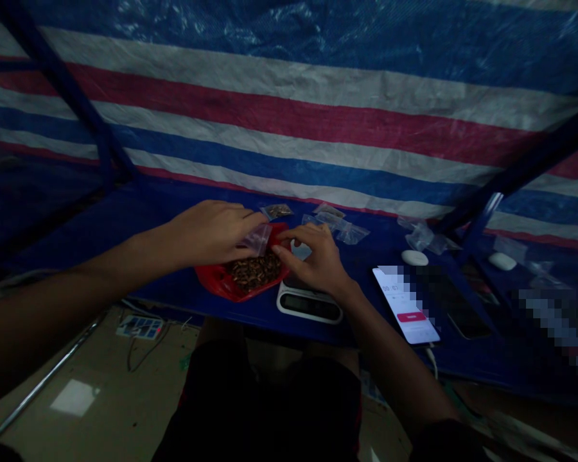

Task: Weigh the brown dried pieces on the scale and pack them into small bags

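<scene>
A red plastic bag or tray [207, 280] lies on the blue table, filled with small brown pieces [255, 271] whose kind I cannot make out. Above it my left hand [226, 230] is closed on a small clear plastic bag [257, 240]. From the other side my right hand [313, 253] reaches to the red rim, thumb and fingertips brought together near the clear bag. Anything between those fingertips is too small to tell. Under my right hand sits a white digital scale [309, 309], partly covered by the hand.
Small filled bags [277, 210] and loose clear bags [351, 231] lie behind the hands. Rightward are a lit phone [404, 301] on a cable, a dark phone [467, 314] and a white case [414, 258]. A striped sheet [289, 109] hangs behind; a power strip [142, 327] is below.
</scene>
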The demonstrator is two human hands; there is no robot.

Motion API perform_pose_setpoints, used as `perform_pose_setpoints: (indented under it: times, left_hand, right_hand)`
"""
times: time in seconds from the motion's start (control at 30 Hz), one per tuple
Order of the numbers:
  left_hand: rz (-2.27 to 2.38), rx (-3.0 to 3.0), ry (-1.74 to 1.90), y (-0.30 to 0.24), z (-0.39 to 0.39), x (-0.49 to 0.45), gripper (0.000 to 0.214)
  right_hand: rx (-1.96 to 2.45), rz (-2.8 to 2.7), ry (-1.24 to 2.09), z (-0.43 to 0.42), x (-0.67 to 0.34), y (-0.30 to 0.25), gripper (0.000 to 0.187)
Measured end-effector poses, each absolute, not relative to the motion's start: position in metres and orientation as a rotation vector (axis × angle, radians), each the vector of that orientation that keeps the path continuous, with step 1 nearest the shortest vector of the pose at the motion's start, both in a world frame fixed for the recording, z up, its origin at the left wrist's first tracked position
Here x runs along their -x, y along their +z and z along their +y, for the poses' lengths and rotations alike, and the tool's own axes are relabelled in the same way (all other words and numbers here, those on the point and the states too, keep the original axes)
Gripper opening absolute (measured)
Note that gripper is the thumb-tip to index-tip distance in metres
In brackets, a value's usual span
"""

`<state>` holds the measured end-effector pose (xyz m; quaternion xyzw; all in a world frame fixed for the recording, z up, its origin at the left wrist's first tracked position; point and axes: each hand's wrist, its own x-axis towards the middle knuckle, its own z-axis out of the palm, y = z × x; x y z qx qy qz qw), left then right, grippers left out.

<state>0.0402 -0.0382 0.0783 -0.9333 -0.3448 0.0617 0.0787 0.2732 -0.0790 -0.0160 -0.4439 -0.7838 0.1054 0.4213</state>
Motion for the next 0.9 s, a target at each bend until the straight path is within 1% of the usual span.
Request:
perform_pose_setpoints:
  times: [0.07,0.17,0.2,0.27,0.33,0.4,0.43,0.47,0.57,0.6,0.63,0.73,0.83,0.9]
  left_hand:
    - [-1.077,2.807,0.081,0.077,-0.043,-0.044,0.058]
    - [-1.095,2.834,-0.019,0.072,-0.047,-0.051,0.060]
    - [-1.101,2.839,-0.062,0.070,-0.048,-0.052,0.064]
    - [-1.156,2.799,-0.162,0.064,-0.051,-0.052,0.080]
    - [-1.256,2.695,-0.244,0.058,-0.058,-0.045,0.094]
    - [-1.359,2.604,-0.269,0.049,-0.067,-0.031,0.096]
    - [-1.397,2.595,-0.267,0.044,-0.072,-0.022,0.093]
    - [-1.400,2.649,-0.213,0.038,-0.076,-0.012,0.085]
    - [-1.210,2.982,0.096,0.022,-0.083,0.015,0.039]
    - [-1.174,3.043,0.169,0.019,-0.083,0.021,0.028]
    - [-1.160,3.081,0.215,0.017,-0.083,0.025,0.022]
    - [-1.206,3.074,0.187,0.023,-0.082,0.030,0.024]
    - [-1.162,3.044,0.121,0.035,-0.087,0.030,0.026]
    - [-1.148,3.039,0.062,0.039,-0.093,0.031,0.024]
  right_hand:
    - [1.062,-1.966,0.315,-0.080,-0.273,-0.014,0.021]
    - [0.955,-1.964,0.413,-0.080,-0.274,-0.012,0.016]
    - [0.924,-1.948,0.443,-0.079,-0.275,-0.012,0.017]
    - [0.914,-1.856,0.468,-0.074,-0.281,-0.011,0.021]
    - [0.995,-1.695,0.416,-0.065,-0.292,-0.012,0.022]
    - [1.153,-1.532,0.294,-0.054,-0.308,-0.014,0.020]
    - [1.232,-1.464,0.231,-0.048,-0.317,-0.015,0.020]
    - [1.309,-1.415,0.186,-0.043,-0.326,-0.018,0.019]
    - [1.544,-1.404,0.147,-0.033,-0.346,-0.027,0.018]
    - [1.615,-1.419,0.149,-0.032,-0.350,-0.030,0.018]
    - [1.674,-1.432,0.147,-0.031,-0.352,-0.033,0.021]
    - [1.748,-1.465,0.104,-0.033,-0.348,-0.038,0.039]
    - [1.715,-1.511,0.088,-0.036,-0.340,-0.038,0.042]
    - [1.692,-1.530,0.102,-0.037,-0.336,-0.037,0.041]
